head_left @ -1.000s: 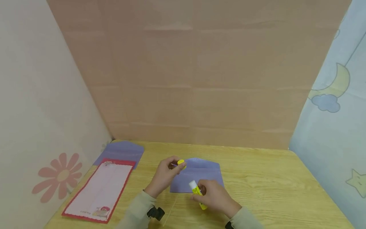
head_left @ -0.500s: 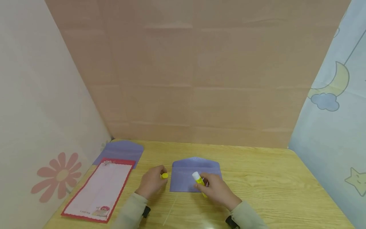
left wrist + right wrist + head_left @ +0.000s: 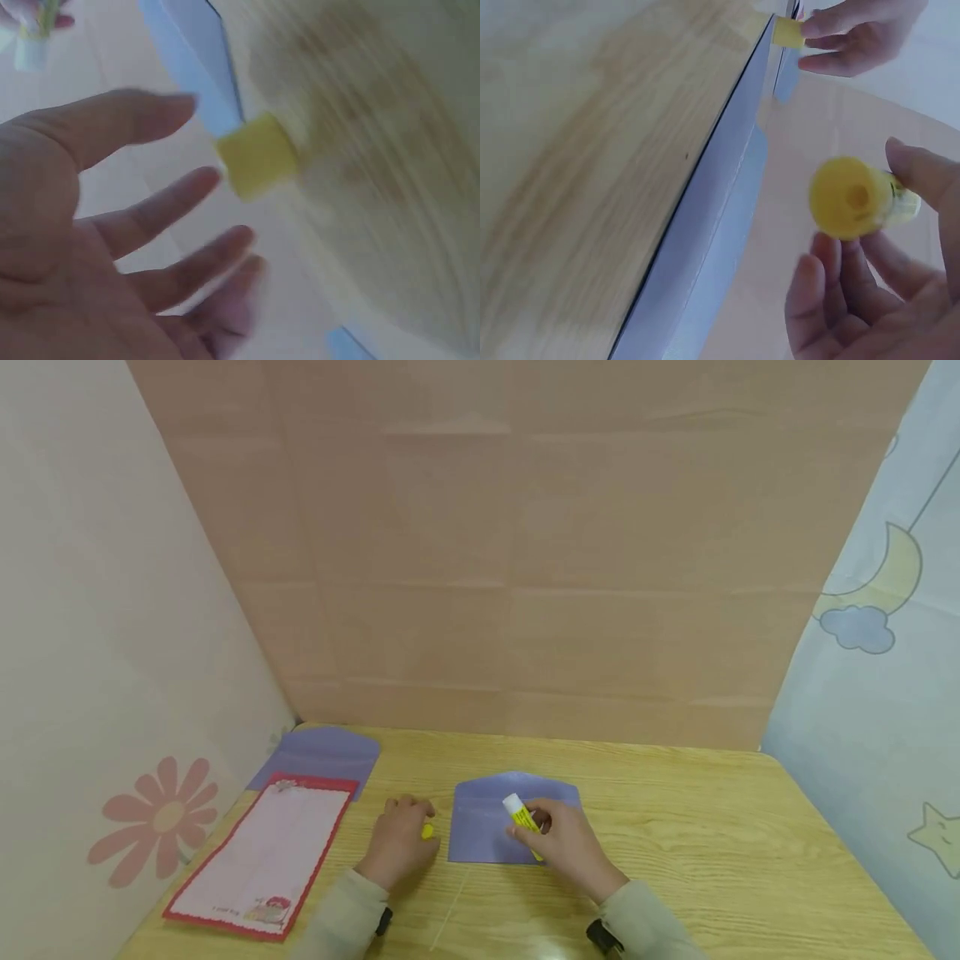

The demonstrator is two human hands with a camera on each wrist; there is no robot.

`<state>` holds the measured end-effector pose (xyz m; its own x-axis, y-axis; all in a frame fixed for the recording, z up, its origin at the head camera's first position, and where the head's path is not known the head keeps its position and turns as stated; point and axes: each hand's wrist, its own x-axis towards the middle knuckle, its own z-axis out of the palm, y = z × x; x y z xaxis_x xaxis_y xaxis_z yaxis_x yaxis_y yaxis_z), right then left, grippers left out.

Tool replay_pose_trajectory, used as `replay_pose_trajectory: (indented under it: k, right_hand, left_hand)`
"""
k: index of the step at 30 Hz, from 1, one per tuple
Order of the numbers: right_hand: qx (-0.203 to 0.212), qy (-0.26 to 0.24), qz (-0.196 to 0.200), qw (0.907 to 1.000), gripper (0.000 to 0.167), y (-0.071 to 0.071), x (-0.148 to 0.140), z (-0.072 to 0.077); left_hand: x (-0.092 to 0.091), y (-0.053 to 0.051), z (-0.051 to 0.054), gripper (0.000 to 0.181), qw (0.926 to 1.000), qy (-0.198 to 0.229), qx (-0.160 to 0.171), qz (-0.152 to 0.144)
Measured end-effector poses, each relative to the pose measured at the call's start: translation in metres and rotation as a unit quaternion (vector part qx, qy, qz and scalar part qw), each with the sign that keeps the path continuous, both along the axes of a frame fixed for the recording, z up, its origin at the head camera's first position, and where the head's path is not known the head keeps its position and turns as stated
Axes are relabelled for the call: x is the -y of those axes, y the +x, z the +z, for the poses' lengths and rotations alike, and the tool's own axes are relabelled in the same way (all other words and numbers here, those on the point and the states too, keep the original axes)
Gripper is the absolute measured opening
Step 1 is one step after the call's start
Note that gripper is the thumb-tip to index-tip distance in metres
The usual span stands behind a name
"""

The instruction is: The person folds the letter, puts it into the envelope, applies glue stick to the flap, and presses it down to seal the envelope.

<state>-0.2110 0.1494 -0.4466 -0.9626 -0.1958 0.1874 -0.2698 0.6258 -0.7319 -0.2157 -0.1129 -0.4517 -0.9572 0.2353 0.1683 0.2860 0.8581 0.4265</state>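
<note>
The yellow cap (image 3: pixel 259 156) stands on the wooden table, just beyond the spread fingertips of the left hand (image 3: pixel 112 217), with a gap between them in the left wrist view. In the head view the left hand (image 3: pixel 399 843) is beside the cap (image 3: pixel 427 832), left of the purple envelope (image 3: pixel 480 831). Held between thumb and fingers of the right hand (image 3: pixel 573 852), the yellow glue stick (image 3: pixel 522 817) tilts over the envelope, its white end up. The right wrist view shows the glue stick's yellow base (image 3: pixel 844 199) above the right hand's curled lower fingers.
At the left of the table (image 3: pixel 712 860) lies a white sheet with a red border (image 3: pixel 262 856), overlapping a second purple envelope (image 3: pixel 330 753). A brown paper-like backdrop (image 3: pixel 480 568) rises behind, with patterned panels at both sides.
The left hand has moved left and down with the cap, and its fingers have come off it. The right hand has brought the glue stick up over the envelope, farther from the near edge.
</note>
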Motion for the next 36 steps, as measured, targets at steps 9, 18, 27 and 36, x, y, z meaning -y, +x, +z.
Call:
replay_pose_trajectory:
  k: [9, 18, 27, 36]
  right_hand:
    - [-0.016, -0.039, -0.045, 0.9981, 0.030, -0.015, 0.009, 0.006]
    - [0.025, -0.068, -0.035, 0.9967, 0.026, -0.033, 0.030, 0.004]
    - [-0.009, -0.047, -0.002, 0.9988, 0.022, -0.058, 0.060, -0.009]
    - [0.007, 0.008, 0.052, 0.9986, 0.011, -0.074, 0.078, -0.015]
  left_hand:
    - [-0.038, 0.026, 0.011, 0.037, 0.9893, -0.079, 0.007, -0.122]
    - [-0.051, 0.032, 0.011, 0.023, 0.9821, -0.143, 0.045, -0.114]
    - [-0.055, 0.031, 0.008, 0.043, 0.9784, -0.165, 0.056, -0.111]
    - [-0.057, 0.027, 0.012, 0.044, 0.9743, -0.182, 0.061, -0.117]
